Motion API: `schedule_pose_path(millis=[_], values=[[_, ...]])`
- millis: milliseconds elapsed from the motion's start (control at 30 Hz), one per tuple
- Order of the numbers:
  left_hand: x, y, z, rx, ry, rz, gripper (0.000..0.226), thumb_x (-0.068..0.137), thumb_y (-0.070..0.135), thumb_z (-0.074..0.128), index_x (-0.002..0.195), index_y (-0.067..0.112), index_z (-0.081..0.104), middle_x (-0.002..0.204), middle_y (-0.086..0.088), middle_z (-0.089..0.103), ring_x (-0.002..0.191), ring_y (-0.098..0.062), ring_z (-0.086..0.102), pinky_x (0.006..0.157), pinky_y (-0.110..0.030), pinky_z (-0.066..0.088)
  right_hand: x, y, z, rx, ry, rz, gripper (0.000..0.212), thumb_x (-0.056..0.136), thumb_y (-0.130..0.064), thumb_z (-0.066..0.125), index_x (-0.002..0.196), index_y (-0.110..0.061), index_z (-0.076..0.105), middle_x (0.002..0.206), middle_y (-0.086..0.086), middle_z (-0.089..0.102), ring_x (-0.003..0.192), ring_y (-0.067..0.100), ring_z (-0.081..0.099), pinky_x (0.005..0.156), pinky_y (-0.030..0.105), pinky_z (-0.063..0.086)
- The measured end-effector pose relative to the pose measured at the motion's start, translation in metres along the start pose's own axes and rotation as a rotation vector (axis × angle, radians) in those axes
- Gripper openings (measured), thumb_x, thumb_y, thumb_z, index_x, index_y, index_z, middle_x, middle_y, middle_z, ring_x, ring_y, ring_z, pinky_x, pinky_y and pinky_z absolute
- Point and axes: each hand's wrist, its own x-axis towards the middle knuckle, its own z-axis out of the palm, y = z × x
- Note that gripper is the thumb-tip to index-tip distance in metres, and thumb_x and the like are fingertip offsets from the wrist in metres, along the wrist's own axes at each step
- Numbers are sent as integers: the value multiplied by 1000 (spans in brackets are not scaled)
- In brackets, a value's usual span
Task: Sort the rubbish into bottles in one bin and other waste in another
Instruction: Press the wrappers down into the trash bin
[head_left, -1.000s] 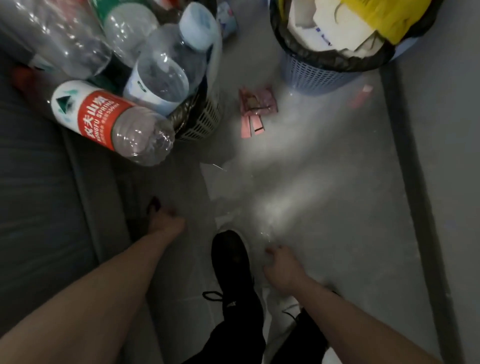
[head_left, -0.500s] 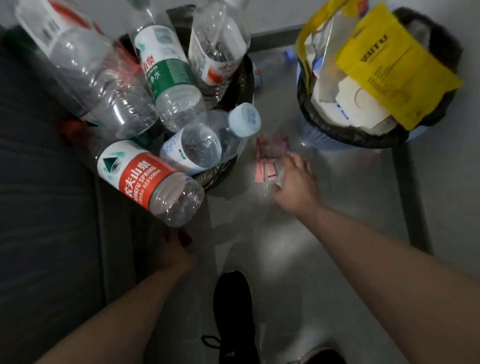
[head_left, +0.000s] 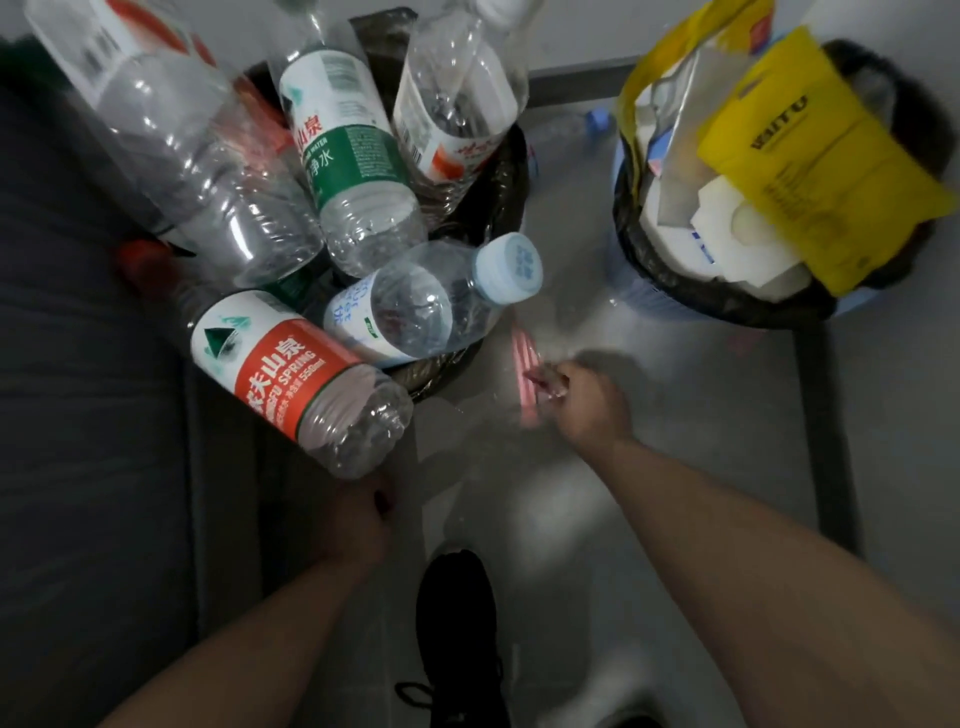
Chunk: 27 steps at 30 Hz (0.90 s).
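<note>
Grey floor (head_left: 649, 467) is seen across most of the frame, with a dark upholstered surface (head_left: 78, 415) along the left edge. Bottle bin (head_left: 498, 208), black-lined, is seen upper left, overfilled with clear plastic bottles. A large clear bottle (head_left: 197, 171) is laid across its left side; a green-label bottle (head_left: 353, 166) and a red-and-white-label bottle (head_left: 457, 104) are stood next to it. A red-label bottle (head_left: 291, 374) is tipped over the near rim, base toward the camera, and a blue-cap bottle (head_left: 431, 306) is lain just beside it, cap pointing right. Waste bin (head_left: 691, 301), blue with black liner, is seen upper right, packed with a yellow bag (head_left: 810, 171) and white paper (head_left: 737, 244). A black shoe (head_left: 457, 623) is seen at bottom centre. Right hand (head_left: 587, 400) is reached down to the floor between the two bins, fingers curled and pinched on the pink wrapper (head_left: 527, 374), which is blurred. Left hand (head_left: 358, 519) is held low below the red-label bottle, fingers curled under; whether anything is gripped cannot be told.
</note>
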Motion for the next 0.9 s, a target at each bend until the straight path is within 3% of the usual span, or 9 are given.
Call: schedule_pose_path(millis=[100,233,300,400,533,667,800,900], values=[[-50,45,-23,-147,-77,-20,8,80,7,79,86,12,76,78,1,72,84,-24,71,69,-26,47,-61,12,-32,120,-30,189,24,88,-36,67,73,-18,59,86,12,71,86,36,66,64,33,43],[-133,133,-86,-233,-152,142,7,80,30,81,86,29,77,79,17,74,76,5,63,65,-3,39,-154,-1,-110,199,94,288,10,91,-29,64,85,-20,64,77,6,70,75,31,65,60,33,45],[-171,177,-125,-317,-160,197,8,78,36,82,83,32,77,78,20,74,75,6,65,67,-6,45,-190,-19,-156,238,167,313,10,94,-31,62,87,-24,61,72,0,65,65,24,59,56,34,42],[-207,232,-180,-441,-142,239,12,72,35,87,74,32,76,75,18,70,72,2,66,72,-26,54,-219,-43,-222,338,252,362,17,93,-33,65,81,-22,60,69,-3,64,67,23,62,59,40,51],[-215,300,-246,-470,-72,303,13,71,33,90,73,29,77,82,12,55,74,-1,58,69,-21,47,-205,-64,-298,390,307,416,26,88,-34,71,86,-8,68,79,7,71,82,35,65,69,39,52],[-190,357,-286,-466,-10,293,8,79,35,84,81,29,79,82,12,53,71,1,55,64,-16,38,-168,-77,-356,434,355,407,32,83,-49,72,101,-22,74,85,1,75,86,28,69,79,40,56],[-160,402,-294,-444,39,284,3,82,30,78,83,28,80,73,12,62,72,-3,58,66,-23,45,-123,-79,-387,402,372,377,36,79,-50,70,94,-17,73,77,5,71,79,31,69,72,38,56],[-121,435,-281,-426,60,301,11,87,25,73,93,29,80,88,12,67,82,-9,63,77,-28,51,-76,-77,-394,341,375,295,27,79,-40,67,84,-14,67,79,8,66,77,33,64,65,36,52]])
